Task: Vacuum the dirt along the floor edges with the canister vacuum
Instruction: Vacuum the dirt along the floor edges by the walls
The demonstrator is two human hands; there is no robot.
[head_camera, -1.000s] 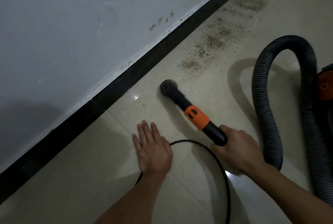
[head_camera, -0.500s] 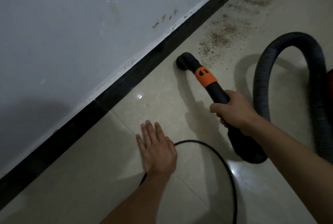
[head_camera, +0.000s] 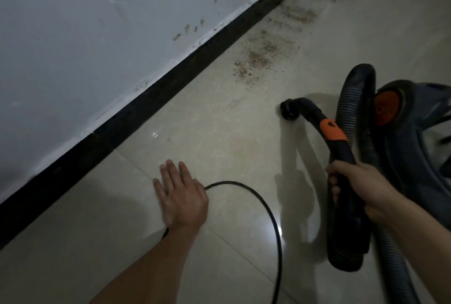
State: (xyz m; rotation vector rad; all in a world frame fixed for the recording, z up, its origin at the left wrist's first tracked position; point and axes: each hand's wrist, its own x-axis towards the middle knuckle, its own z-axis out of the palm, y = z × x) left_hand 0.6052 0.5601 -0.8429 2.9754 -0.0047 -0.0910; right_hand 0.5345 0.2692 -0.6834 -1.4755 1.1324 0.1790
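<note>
My right hand (head_camera: 358,186) grips the black vacuum handle (head_camera: 341,154), which carries an orange band. Its round nozzle (head_camera: 289,111) is lifted off the tiles, away from the wall and short of the dirt. Brown dirt (head_camera: 258,59) lies scattered on the beige floor beside the black skirting (head_camera: 170,86), with more dirt (head_camera: 297,14) farther along. My left hand (head_camera: 180,193) rests flat on the floor, fingers spread. The ribbed hose (head_camera: 351,98) loops up to the dark canister (head_camera: 415,132) with an orange hub at the right.
A black power cord (head_camera: 263,203) curves across the tiles from under my left wrist toward the bottom edge. The white wall (head_camera: 97,22) has a few brown marks above the skirting. Glossy tiles show a light glare near the cord.
My right hand pulled the handle back and to the right, taking the nozzle away from the skirting and off the floor. The canister has come into view. My left hand stayed flat.
</note>
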